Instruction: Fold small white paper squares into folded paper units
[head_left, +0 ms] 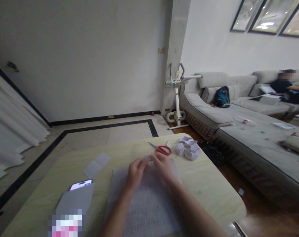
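Note:
My left hand (pixel 136 169) and my right hand (pixel 163 166) meet over a large sheet of paper (pixel 146 210) covered in rows of print. Between their closed fingertips shows a small piece of whitish paper (pixel 147 157), mostly hidden and blurred. Just beyond my right hand lie scissors with red handles (pixel 164 150), blades pointing to the far left. Several crumpled or folded pieces of white paper (pixel 192 150) rest to the right of the scissors. On the left of the table is a creased white paper slip (pixel 97 165).
A lit phone (pixel 81 185) lies on the pale wooden table (pixel 213 184), partly under a grey card-like sheet (pixel 76 199). An exercise bike (pixel 177 98) stands past the far right corner. Along the right runs a grey sofa (pixel 250 128) with a backpack (pixel 222 97) and a seated person (pixel 284 85).

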Demonstrator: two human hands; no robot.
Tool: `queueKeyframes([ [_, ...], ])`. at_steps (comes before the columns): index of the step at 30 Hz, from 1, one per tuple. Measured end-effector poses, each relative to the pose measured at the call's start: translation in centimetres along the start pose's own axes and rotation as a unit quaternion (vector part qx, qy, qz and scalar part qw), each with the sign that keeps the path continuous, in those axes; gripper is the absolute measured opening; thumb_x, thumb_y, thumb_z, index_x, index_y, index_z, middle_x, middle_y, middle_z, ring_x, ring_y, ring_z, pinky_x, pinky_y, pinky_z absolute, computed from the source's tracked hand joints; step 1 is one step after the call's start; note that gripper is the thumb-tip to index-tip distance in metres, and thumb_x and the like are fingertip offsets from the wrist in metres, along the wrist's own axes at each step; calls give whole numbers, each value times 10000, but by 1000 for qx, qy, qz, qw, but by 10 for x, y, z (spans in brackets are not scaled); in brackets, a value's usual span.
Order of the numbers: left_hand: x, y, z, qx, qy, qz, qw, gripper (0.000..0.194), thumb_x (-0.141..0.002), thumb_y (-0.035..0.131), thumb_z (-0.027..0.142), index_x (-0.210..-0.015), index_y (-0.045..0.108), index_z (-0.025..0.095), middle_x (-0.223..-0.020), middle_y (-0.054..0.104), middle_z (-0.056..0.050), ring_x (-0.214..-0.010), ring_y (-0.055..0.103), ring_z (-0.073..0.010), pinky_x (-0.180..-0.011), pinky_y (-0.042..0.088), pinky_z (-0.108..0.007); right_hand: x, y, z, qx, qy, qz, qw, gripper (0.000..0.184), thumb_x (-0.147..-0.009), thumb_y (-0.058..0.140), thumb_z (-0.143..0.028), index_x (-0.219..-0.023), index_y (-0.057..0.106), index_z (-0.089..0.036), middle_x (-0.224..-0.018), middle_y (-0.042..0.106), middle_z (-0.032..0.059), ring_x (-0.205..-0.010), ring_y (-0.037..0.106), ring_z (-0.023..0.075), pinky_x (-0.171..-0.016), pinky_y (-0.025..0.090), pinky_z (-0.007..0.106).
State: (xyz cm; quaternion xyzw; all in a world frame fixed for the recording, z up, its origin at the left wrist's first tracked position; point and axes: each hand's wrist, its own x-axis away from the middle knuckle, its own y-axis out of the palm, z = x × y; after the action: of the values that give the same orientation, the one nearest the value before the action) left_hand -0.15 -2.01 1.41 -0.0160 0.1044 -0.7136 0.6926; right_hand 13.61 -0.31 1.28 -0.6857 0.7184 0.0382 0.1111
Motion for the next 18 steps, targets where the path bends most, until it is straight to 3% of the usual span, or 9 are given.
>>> queueKeyframes([
  [3, -1, -2, 0, 7, -5, 15, 1000, 343, -820, 521, 456, -699, 609, 148, -608, 588, 0, -548, 540, -124, -532, 410, -209, -2, 2, 1, -25, -4, -15, 1000, 159, -754, 621, -342, -788, 644, -188, -750, 641, 30, -704, 581, 172, -652, 454, 283],
  [12, -1, -1, -1, -4, -3, 14, 1000, 344, -812, 532, 449, -684, 615, 140, -582, 575, 1, -529, 520, -120, -507, 392, -203, -3, -1, 3, -59, 43, 6, 997, 183, -745, 609, -342, -657, 556, -190, -586, 510, -18, -537, 469, 128, -517, 379, 249],
  [18, -1, -2, -3, -14, 3, -13, 1000, 353, -829, 512, 439, -670, 614, 141, -578, 575, 1, -537, 531, -122, -525, 401, -206, -3, -3, 3, -44, 36, 17, 998, 204, -754, 581, -336, -621, 522, -192, -555, 468, -27, -519, 438, 123, -499, 348, 241],
])
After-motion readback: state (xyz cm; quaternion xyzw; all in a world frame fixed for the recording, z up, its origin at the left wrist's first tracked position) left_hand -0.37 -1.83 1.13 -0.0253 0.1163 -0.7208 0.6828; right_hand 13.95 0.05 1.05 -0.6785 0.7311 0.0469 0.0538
